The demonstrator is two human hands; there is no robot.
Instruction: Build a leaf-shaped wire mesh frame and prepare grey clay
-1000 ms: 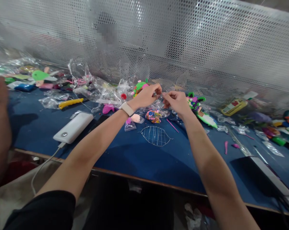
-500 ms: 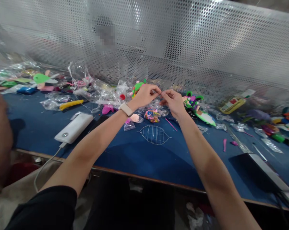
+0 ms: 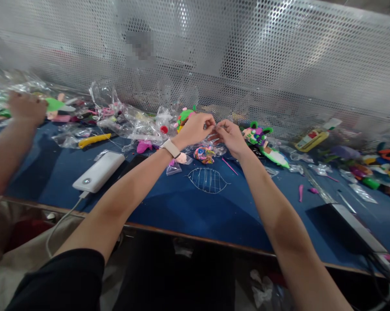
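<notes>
Wire frame [image 3: 208, 180] lies formed on the bench [image 3: 188, 218] while both hands work beyond it

The frame rests on the near side of the hands, apart from them. Its leaf-shaped outline looks complete: two curved sides meet in a pointed tip at left and right, with several thin strands running across the inside. No clay or other covering shows on it, so it stands as bare wire.

Beyond it, the fingertips of the left hand [image 3: 199, 129] and right hand [image 3: 231, 137] come together, thumbs and fingers bent as if pinching something small. Whether they are closed on anything is too small to tell, so how far this fine handling has got cannot be judged.

Just on the near side of the hands sits a multicoloured lump [image 3: 204, 154], with a thin pink stick [image 3: 230, 166] to its right. Farther right, a green-and-purple figure [image 3: 257, 134] appears already shaped, its parts joined. What remains to be done on the frame does not show.
</notes>
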